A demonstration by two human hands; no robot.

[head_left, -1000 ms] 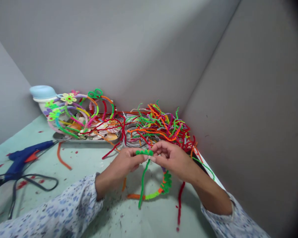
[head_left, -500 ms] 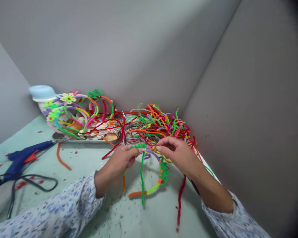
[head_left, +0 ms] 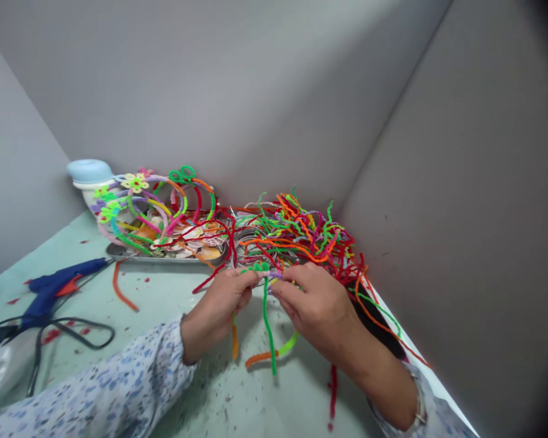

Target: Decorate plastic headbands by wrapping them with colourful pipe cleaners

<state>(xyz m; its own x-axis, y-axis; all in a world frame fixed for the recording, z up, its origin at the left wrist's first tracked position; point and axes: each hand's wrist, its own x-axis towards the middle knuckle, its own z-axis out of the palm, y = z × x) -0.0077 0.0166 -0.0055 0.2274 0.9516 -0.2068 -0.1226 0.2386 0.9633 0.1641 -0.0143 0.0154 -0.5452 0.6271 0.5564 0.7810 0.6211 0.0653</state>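
Your left hand pinches the fuzzy band at its green loops — your right hand grips its purple stretch, just right.

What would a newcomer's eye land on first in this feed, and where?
Probably the tangled heap of bright pipe cleaners at the back, right of the metal tray. Next come the flower-trimmed hoops at back left and the blue glue gun nearer on the left. Below centre, the left hand and right hand pinch a multicoloured band, a green strand hanging between them.
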